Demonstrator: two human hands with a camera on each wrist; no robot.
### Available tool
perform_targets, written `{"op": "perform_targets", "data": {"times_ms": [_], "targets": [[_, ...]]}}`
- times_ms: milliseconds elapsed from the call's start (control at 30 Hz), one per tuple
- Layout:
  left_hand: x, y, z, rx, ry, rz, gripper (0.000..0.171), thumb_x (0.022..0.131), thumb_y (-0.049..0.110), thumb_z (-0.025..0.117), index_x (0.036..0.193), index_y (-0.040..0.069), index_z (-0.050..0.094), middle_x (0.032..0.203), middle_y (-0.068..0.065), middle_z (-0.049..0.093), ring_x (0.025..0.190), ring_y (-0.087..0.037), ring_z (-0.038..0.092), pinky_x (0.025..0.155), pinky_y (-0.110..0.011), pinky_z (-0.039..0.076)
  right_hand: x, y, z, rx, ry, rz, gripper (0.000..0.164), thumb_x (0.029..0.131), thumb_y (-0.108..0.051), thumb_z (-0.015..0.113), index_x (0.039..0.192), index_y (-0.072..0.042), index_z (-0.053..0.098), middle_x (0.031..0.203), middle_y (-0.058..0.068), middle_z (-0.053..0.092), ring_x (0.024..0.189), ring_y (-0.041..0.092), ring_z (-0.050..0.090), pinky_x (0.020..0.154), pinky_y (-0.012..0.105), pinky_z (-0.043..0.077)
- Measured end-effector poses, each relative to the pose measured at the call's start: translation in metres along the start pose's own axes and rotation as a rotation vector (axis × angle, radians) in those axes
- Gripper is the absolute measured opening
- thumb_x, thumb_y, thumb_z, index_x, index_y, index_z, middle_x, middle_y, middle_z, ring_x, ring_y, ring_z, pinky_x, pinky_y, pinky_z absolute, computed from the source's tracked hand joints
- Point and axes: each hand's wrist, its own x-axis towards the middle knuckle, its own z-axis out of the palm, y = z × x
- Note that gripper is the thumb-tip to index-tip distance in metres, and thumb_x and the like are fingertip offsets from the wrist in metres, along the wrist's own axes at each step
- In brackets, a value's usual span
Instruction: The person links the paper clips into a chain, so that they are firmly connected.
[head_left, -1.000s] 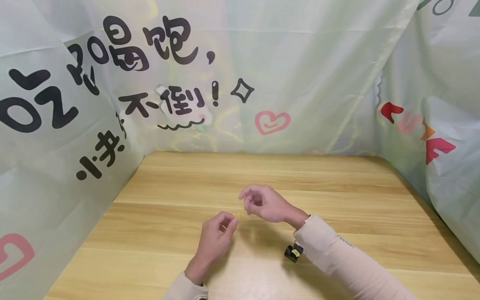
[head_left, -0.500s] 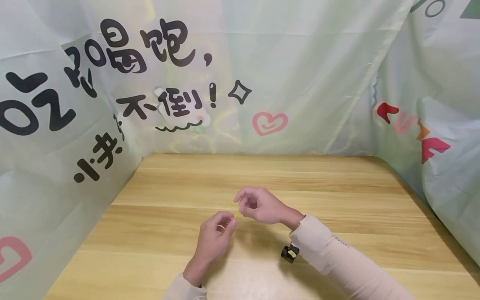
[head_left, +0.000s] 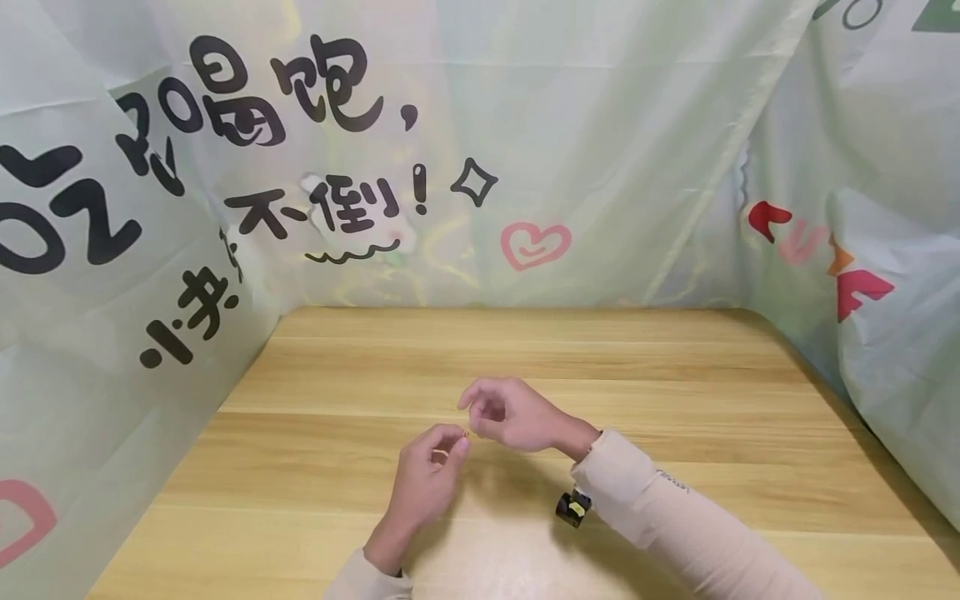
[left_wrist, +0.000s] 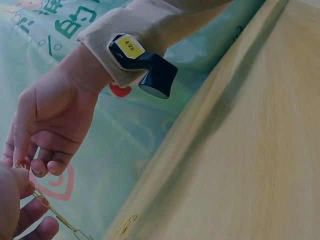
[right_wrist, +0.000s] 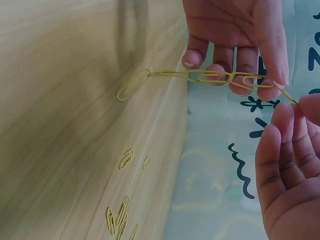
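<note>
A chain of linked gold paper clips (right_wrist: 172, 73) runs between the two hands, its free end hanging over the table in the right wrist view. My left hand (head_left: 427, 479) pinches the chain between thumb and fingertip. At the chain's other end, my right hand (head_left: 517, 417) pinches an end paper clip (right_wrist: 289, 95) between thumb and finger, with its other fingers loosely bent. The fingertips of both hands nearly meet above the middle of the table. In the left wrist view, a thumb (left_wrist: 11, 192) covers part of the grip. The exact linking point is too small to tell.
Several loose paper clips (right_wrist: 120, 215) lie on the wooden table (head_left: 337, 367) under the hands. A small black wrist camera (head_left: 573, 507) sticks out below the right cuff. Printed curtains (head_left: 630, 150) enclose the table's back and sides.
My right hand has come slightly left, closer to the left hand, which stays nearly still. The yellow clips that showed between the hands in the head view are now mostly hidden.
</note>
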Motion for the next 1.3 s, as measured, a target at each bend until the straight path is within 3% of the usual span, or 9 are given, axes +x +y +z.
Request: {"op": "perform_targets", "data": {"times_ms": [267, 567, 833, 1100, 1300], "targets": [[0.0, 0.0, -0.001, 0.023, -0.004, 0.01, 0.008, 0.094, 0.008, 0.063, 0.094, 0.001, 0.066, 0.087, -0.01, 0.067, 0.081, -0.019, 0.061, 0.069, -0.029, 0.054, 0.0, 0.002, 0.0, 0.005, -0.005, 0.006, 0.018, 0.089, 0.002, 0.06, 0.107, 0.001, 0.06, 0.083, 0.0, 0.062, 0.074, 0.011, 0.061, 0.073, 0.03, 0.055], [0.002, -0.002, -0.002, 0.048, 0.019, 0.001, 0.009, 0.094, 0.008, 0.062, 0.093, 0.001, 0.066, 0.086, -0.006, 0.067, 0.08, -0.018, 0.062, 0.071, -0.03, 0.055, -0.002, 0.015, -0.009, 0.104, 0.024, 0.054, 0.015, 0.096, -0.001, 0.052, 0.108, 0.006, 0.059, 0.093, 0.024, 0.063, 0.081, 0.029, 0.066, 0.075, 0.038, 0.057], [0.002, -0.004, -0.003, 0.073, 0.044, 0.009, 0.008, 0.095, 0.01, 0.061, 0.091, 0.004, 0.065, 0.084, 0.0, 0.065, 0.079, -0.016, 0.062, 0.07, -0.029, 0.054, -0.004, 0.033, -0.016, 0.095, 0.051, 0.159, 0.022, 0.101, -0.011, 0.047, 0.112, 0.004, 0.059, 0.096, 0.022, 0.064, 0.083, 0.026, 0.065, 0.076, 0.05, 0.055], [0.001, -0.003, -0.003, 0.075, 0.046, -0.011, 0.009, 0.095, 0.011, 0.06, 0.091, 0.005, 0.064, 0.085, -0.001, 0.065, 0.08, -0.017, 0.061, 0.071, -0.029, 0.053, -0.005, 0.051, -0.019, 0.063, 0.056, 0.272, 0.027, 0.101, -0.017, 0.05, 0.115, 0.006, 0.058, 0.101, 0.019, 0.064, 0.092, 0.033, 0.063, 0.081, 0.044, 0.054], [0.0, -0.002, -0.004, 0.076, 0.037, -0.037, 0.009, 0.095, 0.011, 0.06, 0.091, 0.005, 0.064, 0.085, 0.0, 0.065, 0.081, -0.018, 0.061, 0.072, -0.029, 0.053, -0.006, 0.058, -0.022, -0.085, 0.038, 0.276, 0.02, 0.096, -0.01, 0.055, 0.11, 0.002, 0.062, 0.101, 0.013, 0.065, 0.09, 0.021, 0.061, 0.083, 0.04, 0.052]]}}
